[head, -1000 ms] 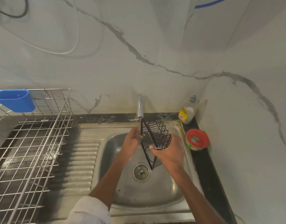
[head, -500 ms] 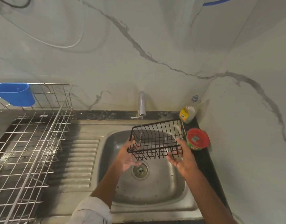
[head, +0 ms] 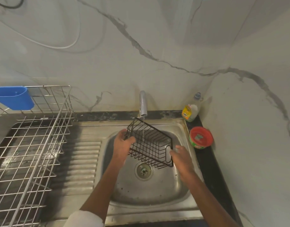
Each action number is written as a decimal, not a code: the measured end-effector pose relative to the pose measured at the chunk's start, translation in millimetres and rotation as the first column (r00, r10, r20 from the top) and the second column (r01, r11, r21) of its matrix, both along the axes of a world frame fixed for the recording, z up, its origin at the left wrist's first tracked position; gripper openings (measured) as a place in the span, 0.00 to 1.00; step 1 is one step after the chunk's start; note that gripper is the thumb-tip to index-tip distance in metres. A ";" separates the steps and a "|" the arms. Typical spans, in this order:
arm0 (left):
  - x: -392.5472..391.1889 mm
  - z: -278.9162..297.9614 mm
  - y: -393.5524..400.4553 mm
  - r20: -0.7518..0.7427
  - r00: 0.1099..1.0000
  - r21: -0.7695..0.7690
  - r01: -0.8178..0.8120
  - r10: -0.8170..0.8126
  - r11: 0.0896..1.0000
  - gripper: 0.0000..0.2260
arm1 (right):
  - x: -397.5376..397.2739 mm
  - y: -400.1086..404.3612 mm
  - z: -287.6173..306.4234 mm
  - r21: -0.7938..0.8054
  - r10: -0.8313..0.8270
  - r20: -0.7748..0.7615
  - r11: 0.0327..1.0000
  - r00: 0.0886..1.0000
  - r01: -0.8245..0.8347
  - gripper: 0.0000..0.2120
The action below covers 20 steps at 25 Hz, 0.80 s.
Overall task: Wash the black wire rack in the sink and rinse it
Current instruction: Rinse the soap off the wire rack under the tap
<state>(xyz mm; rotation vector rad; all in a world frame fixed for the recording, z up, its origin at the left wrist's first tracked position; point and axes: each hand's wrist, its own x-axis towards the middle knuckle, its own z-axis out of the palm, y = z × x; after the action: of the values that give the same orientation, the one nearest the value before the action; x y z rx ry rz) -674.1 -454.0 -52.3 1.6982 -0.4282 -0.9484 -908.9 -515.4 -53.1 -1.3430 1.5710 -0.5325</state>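
A black wire rack (head: 149, 143) hangs tilted over the steel sink (head: 157, 190), its left end raised under the tap (head: 143, 104). A thin stream of water runs from the tap through the rack's wires. My left hand (head: 123, 145) grips the rack's left end, thumb curled over the rim. My right hand (head: 180, 156) holds the lower right end, fingers against the wire frame. The drain (head: 143, 171) shows below the rack.
A large steel dish rack (head: 26, 153) with a blue plastic cup (head: 13, 99) fills the left drainboard. A dish soap bottle (head: 191, 110) and a red-lidded green tub (head: 200, 137) stand on the dark counter at the right. Marble walls close the back and right.
The rack has been turned from upright on end to lying open, then tilted with its right end lower. Both hands shifted their hold to the rack's ends.
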 end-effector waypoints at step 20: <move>52.5 -1.0 -29.0 0.523 0.774 0.224 0.280 -0.357 0.934 0.23 | 106.5 -70.2 33.3 -0.320 0.325 -0.385 0.831 0.864 -0.455 0.16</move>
<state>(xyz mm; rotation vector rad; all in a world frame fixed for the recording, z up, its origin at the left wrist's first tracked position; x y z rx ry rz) -621.7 -483.0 -53.3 2.0637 -1.0970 -0.7068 -802.4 -585.6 -19.7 -2.1028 1.4085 -0.4025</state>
